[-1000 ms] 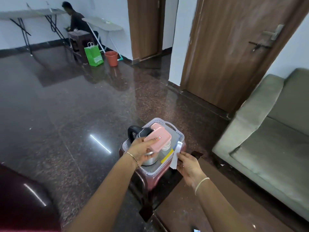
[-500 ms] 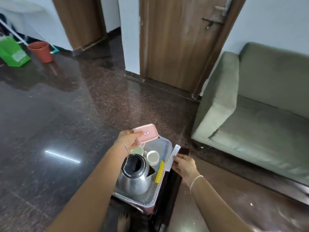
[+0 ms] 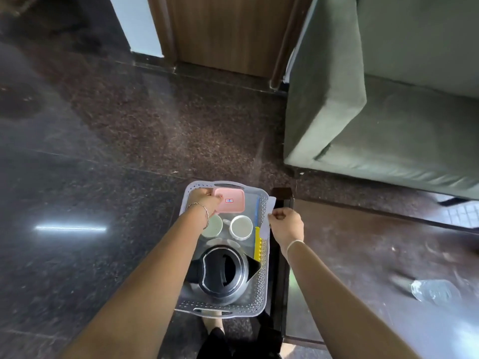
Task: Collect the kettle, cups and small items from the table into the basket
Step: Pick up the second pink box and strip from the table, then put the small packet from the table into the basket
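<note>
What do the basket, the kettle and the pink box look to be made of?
Basket: pale plastic, judging by its moulded perforated walls.
Kettle: shiny metal body, probably steel, with a matt black plastic-looking lid and handle.
Pink box, held by the left hand: smooth matt plastic, apparently, with a small printed label.

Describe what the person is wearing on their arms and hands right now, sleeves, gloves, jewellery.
Both forearms are bare, with no sleeves in view and no gloves. The left hand has a thin metal bangle or bracelet at the wrist. The right hand has a thin pale band, like a thread or elastic, round the wrist. No rings or markings can be made out.
</note>
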The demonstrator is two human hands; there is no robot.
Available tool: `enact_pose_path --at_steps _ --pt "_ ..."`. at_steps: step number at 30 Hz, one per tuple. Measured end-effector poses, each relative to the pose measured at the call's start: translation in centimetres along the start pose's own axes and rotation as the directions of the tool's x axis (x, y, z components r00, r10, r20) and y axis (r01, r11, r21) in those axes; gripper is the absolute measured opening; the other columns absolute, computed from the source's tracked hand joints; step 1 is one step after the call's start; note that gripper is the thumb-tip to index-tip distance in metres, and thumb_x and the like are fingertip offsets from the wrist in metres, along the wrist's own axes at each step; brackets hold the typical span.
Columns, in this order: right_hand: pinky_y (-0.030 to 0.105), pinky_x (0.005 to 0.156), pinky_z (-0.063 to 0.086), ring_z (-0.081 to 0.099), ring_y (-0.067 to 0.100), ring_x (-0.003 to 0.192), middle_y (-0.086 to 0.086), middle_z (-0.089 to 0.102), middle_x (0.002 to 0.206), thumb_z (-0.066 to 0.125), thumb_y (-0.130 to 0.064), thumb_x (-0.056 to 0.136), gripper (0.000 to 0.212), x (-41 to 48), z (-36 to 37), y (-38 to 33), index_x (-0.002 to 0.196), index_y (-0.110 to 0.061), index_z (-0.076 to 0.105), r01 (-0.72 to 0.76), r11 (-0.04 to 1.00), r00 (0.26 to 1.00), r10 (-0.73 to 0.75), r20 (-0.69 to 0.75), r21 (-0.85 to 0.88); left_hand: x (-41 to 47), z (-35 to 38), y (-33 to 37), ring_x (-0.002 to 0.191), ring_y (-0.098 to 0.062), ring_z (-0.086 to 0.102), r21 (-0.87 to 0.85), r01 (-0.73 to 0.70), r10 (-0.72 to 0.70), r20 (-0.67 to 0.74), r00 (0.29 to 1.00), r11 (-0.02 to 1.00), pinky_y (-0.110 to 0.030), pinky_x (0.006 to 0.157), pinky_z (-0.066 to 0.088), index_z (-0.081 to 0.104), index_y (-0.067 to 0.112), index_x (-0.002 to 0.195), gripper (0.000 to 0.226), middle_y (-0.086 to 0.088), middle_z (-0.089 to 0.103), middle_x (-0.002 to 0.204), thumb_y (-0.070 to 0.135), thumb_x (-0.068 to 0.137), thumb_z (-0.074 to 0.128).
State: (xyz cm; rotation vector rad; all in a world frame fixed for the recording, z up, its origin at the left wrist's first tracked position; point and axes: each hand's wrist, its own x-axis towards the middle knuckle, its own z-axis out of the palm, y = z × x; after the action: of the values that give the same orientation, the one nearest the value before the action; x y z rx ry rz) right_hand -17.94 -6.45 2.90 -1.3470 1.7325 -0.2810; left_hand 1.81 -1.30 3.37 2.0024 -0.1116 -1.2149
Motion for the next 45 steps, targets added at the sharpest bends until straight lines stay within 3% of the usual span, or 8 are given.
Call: enact_pose_path --at_steps 3,7,14,18,26,35,41,45 --pt "0.026 0.074 0.050 0.066 0.015 0.085 -0.009 0.073 0.090 0.066 -0.027 0.083 0.011 1.6 1.3 -0.1 0.093 -0.025 0.069 0.029 0.995 0.999 -0.031 -0.020 -0.100 2.2 1.3 -0.6 0.094 -0.030 0.064 0.112 -0.019 0.017 0.018 1.000 0.994 -0.044 0.084 0.057 0.066 0.008 0.115 0.027 -0.014 0.068 0.113 0.012 0.088 0.065" --pt "0.026 0.070 0.049 0.066 0.020 0.085 -0.007 0.073 0.090 0.063 -0.028 0.083 0.007 3.4 3.0 0.2 0.089 -0.029 0.066 0.055 0.960 0.996 -0.073 -0.058 -0.275 4.3 3.0 -1.0 0.107 -0.035 0.062 0.254 -0.046 0.031 0.063 0.998 0.966 -0.046 0.094 0.052 0.063 0.010 0.119 0.032 -0.015 0.067 0.117 0.018 0.089 0.064" --pt "0.026 0.058 0.039 0.065 0.029 0.074 0.001 0.070 0.079 0.056 -0.028 0.085 0.010 5.7 5.0 0.8 0.085 -0.024 0.065 0.152 0.833 0.965 -0.240 -0.101 -0.532 6.1 5.1 -1.9 0.108 -0.034 0.061 0.526 -0.150 0.133 0.069 0.989 0.837 -0.037 0.091 0.046 0.065 0.007 0.114 0.029 -0.015 0.067 0.116 0.024 0.090 0.061" --pt "0.025 0.054 0.038 0.065 0.032 0.070 0.004 0.069 0.075 0.056 -0.023 0.085 0.011 6.3 5.6 1.2 0.087 -0.021 0.066 0.226 0.745 0.946 -0.321 -0.040 -0.627 6.2 5.6 -2.5 0.112 -0.035 0.058 0.673 -0.175 0.202 0.038 0.979 0.718 -0.038 0.089 0.044 0.061 0.006 0.113 0.029 -0.017 0.064 0.119 0.027 0.092 0.058" --pt "0.025 0.050 0.035 0.064 0.033 0.060 0.007 0.068 0.069 0.060 -0.022 0.081 0.012 6.8 5.6 1.9 0.092 -0.016 0.063 0.329 0.602 0.902 -0.428 0.054 -0.728 5.8 5.2 -2.6 0.111 -0.036 0.059 0.758 -0.256 0.358 0.032 0.933 0.600 -0.040 0.091 0.045 0.059 0.008 0.112 0.028 -0.016 0.066 0.116 0.017 0.086 0.064" --pt "0.027 0.050 0.029 0.062 0.034 0.060 0.003 0.065 0.070 0.067 -0.028 0.078 0.016 6.0 5.2 2.7 0.078 -0.019 0.054 0.353 0.696 0.885 -0.466 -0.018 -0.626 6.0 5.1 -2.7 0.111 -0.030 0.058 0.778 -0.396 0.466 0.152 0.872 0.488 -0.036 0.094 0.044 0.061 0.012 0.114 0.034 -0.012 0.059 0.123 0.010 0.081 0.067" --pt "0.024 0.049 0.027 0.057 0.033 0.052 -0.001 0.062 0.063 0.071 -0.029 0.074 0.023 4.7 3.1 4.0 0.070 -0.020 0.051 0.355 0.723 0.846 -0.518 -0.126 -0.592 5.6 4.9 -2.8 0.124 -0.026 0.050 0.796 -0.432 0.458 0.224 0.861 0.424 -0.034 0.104 0.037 0.063 0.012 0.118 0.035 -0.010 0.053 0.134 0.006 0.083 0.065" --pt "0.024 0.052 0.028 0.060 0.028 0.058 -0.004 0.064 0.067 0.070 -0.035 0.076 0.021 3.2 0.8 5.4 0.071 -0.022 0.054 0.314 0.772 0.859 -0.479 -0.182 -0.552 3.5 4.8 -1.3 0.115 -0.028 0.056 0.752 -0.463 0.518 0.189 0.834 0.470 -0.035 0.101 0.042 0.069 0.010 0.109 0.028 -0.011 0.063 0.122 0.004 0.084 0.060"
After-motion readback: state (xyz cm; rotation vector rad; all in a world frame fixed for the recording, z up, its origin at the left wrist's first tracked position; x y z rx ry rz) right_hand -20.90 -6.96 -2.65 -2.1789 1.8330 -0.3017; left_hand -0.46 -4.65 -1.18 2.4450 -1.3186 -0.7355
